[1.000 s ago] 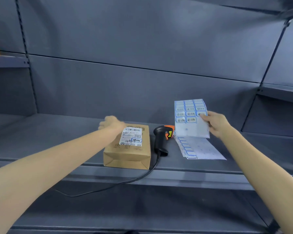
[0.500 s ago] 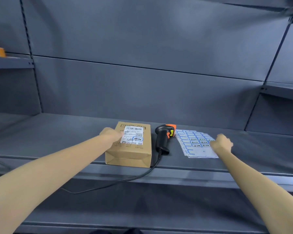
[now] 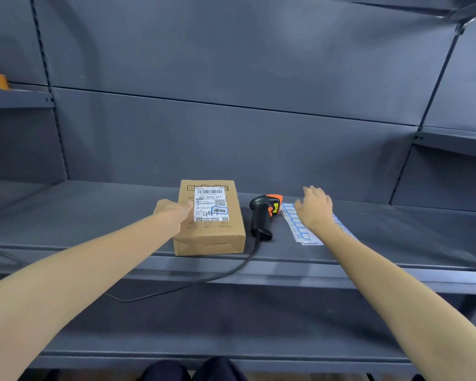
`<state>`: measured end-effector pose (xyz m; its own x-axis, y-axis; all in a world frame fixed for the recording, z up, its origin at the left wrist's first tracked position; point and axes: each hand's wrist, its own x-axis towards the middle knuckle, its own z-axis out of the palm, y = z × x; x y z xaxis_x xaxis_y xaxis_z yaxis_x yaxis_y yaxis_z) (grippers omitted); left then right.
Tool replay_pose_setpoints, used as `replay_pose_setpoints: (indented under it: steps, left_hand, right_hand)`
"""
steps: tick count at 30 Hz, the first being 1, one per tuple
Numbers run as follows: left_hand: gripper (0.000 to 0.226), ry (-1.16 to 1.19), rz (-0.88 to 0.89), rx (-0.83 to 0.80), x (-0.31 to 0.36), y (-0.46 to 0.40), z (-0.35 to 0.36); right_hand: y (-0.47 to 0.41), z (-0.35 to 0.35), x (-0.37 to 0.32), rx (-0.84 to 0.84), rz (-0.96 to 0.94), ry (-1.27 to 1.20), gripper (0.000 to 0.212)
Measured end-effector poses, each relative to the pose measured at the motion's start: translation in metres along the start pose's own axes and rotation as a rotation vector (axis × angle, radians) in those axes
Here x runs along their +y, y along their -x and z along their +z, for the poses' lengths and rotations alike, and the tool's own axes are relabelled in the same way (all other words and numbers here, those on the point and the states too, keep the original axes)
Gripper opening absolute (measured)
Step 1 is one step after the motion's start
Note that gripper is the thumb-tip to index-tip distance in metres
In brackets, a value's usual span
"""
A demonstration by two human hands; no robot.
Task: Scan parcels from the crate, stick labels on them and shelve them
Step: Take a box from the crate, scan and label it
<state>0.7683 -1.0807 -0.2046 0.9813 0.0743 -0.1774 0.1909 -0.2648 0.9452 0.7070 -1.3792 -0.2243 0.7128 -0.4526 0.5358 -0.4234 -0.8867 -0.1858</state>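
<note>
My left hand [image 3: 173,213] rests against the left side of the brown cardboard parcel [image 3: 210,220] lying on the grey metal shelf [image 3: 94,215] (long axis pointing away from me); farther right, my right hand [image 3: 315,207] hovers, fingers spread, over the blue-bordered label sheet [image 3: 297,226].

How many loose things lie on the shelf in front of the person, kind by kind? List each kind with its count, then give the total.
Cardboard parcel: 1
Barcode scanner: 1
Stack of label sheets: 1 (sheets within it cannot be counted)
Total: 3
</note>
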Motion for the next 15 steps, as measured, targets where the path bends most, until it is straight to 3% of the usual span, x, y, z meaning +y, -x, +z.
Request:
replay_pose_setpoints:
  steps: [6, 15]
  left_hand:
    - [0.044, 0.056, 0.06, -0.005, 0.011, 0.016, 0.011]
    - [0.052, 0.089, 0.18, -0.16, 0.039, 0.061, 0.083]
  right_hand:
    - [0.007, -0.016, 0.004, -0.018, -0.108, 0.14, 0.038]
    - [0.038, -0.057, 0.091, -0.046, 0.07, 0.205, 0.044]
